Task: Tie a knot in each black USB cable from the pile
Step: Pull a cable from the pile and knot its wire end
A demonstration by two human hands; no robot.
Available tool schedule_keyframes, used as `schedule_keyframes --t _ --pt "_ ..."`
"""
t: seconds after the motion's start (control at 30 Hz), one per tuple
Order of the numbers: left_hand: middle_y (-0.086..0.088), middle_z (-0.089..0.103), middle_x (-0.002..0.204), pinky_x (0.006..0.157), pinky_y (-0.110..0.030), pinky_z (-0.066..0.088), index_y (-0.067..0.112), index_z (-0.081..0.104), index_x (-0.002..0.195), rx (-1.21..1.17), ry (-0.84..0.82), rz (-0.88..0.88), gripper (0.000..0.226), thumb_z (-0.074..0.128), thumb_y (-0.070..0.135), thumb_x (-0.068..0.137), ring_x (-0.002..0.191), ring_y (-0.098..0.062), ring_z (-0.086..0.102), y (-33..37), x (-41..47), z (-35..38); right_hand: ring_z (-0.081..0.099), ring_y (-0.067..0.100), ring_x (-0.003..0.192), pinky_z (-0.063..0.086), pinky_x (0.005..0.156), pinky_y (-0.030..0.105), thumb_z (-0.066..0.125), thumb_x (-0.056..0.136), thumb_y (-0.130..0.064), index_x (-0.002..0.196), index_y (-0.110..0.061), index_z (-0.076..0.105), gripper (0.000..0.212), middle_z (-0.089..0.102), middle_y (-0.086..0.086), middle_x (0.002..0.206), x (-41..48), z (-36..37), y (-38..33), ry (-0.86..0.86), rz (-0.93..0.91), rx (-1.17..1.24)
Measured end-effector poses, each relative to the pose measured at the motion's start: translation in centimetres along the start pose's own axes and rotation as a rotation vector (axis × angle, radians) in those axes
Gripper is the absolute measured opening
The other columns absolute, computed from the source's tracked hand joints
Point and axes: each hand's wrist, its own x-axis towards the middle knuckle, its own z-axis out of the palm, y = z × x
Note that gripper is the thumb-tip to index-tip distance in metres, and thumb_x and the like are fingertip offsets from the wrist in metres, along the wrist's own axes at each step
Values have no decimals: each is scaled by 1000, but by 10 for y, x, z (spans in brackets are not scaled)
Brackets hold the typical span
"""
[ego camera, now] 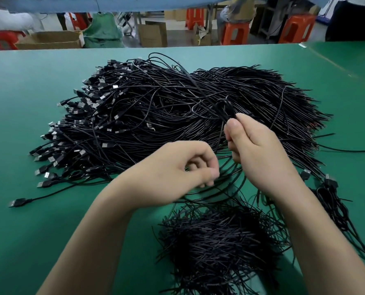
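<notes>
Loop of cable (223, 111) sits pinched btwn your right hand (256, 150) fingers, raised over pile (156, 103) so tail can pass thru; left hand (173, 167) fingers curled, can't tell if gripping.

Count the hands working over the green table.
2. The left hand sits centre, pinching the black cable; the right hand is just beside it, higher, gripping that cable's loop above the pile. No others show.

Black USB cable pile (156, 107) sprawls tangled on table.
</notes>
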Motion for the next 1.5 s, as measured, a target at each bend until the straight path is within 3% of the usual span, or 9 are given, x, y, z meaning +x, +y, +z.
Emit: schedule_keyframes --t 0.13,0.27,0.37,0.47,0.57,0.7,0.9,1.1,1.5 --pt "4 75 79 63 -16 52 21 75 102 -274 292 21 12 67 12 101 69 -5 67 -12 7 -6 49 23 67 47 66 50 37 109 -35 78 -20 49 36 50 -9 67 -1 -6 -4 85 -43 50" --pt "-2 77 83 70 -19 56 22 81 101 -504 485 73 15 70 11 99 70 -6 68 -13 13 -1 45 18 57 38 52 31 38 109 -34 77 -27 46 33 49 -6 64 -7 7 -16 -4 -164 25" --pt "-3 77 84 70 -19 57 30 84 90 -588 479 104 23 72 13 98 70 -6 68 -8 12 2 46 17 55 38 52 32 41 108 -32 74 -34 42 34 53 -1 66 -9 15 -18 -29 -174 -22" --pt "-1 76 84 70 -18 56 22 84 87 -665 438 89 23 68 12 100 69 -4 66 -5 13 5 46 13 54 38 51 30 41 109 -33 74 -37 43 35 55 -6 66 -11 16 -18 -26 -157 -7" --pt "-1 76 84 69 -17 56 17 85 92 -813 332 57 25 62 13 100 70 -3 65 -5 13 3 43 6 54 34 52 23 41 109 -31 74 -30 46 36 53 -10 64 -10 16 -17 -30 -106 65" --pt "-1 77 91 75 -18 57 16 84 105 -901 216 62 25 66 15 87 79 -4 68 -9 10 -2 40 6 54 33 55 27 39 109 -32 74 -20 51 38 47 -9 59 -8 14 -16 -72 -27 206" --pt "2 78 99 71 -18 53 25 85 102 -865 247 21 26 76 21 78 92 -6 67 -15 13 0 32 8 48 30 45 17 37 111 -30 79 -14 52 39 41 -5 58 -9 14 -22 -188 62 468" --pt "2 77 99 72 -17 52 25 84 104 -859 253 122 33 80 26 71 93 -5 66 -19 15 1 30 11 51 29 44 14 35 111 -27 80 -11 49 37 35 -4 58 -12 8 -33 -246 107 666" --pt "11 68 77 68 -22 36 21 83 100 -823 389 242 22 73 33 85 77 -13 45 -14 25 19 30 8 48 29 42 14 36 111 -24 78 -11 49 38 36 -4 57 -16 15 -39 -194 72 620"
